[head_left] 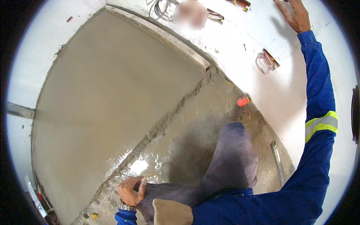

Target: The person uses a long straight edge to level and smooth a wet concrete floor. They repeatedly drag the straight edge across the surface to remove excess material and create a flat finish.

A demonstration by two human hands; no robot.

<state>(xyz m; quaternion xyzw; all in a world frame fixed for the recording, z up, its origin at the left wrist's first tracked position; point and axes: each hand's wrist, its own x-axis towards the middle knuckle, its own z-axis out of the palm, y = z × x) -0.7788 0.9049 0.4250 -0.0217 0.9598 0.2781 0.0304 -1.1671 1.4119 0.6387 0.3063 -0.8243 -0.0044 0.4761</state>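
My left hand (130, 190), with a metal watch at the wrist, rests over my bent left knee, its fingers draped down and partly hidden. It holds nothing that I can see. Up at the white wall (277, 33), my right hand (294, 17) is raised with its fingers apart, cut off by the upper edge of the picture. Whether it touches the wall I cannot tell. In front of my legs spreads a smooth, wet grey-brown screed (108, 82), ending in a rough edge (161, 127) near my left knee.
A red can (243, 100) lies by the wall's foot. To my right a metal bar (278, 163) lies on the floor. Wires hang from a wall box (268, 62), and coiled cable (162, 10) is farther off. A long pale straightedge (35, 197) stands at the lower left.
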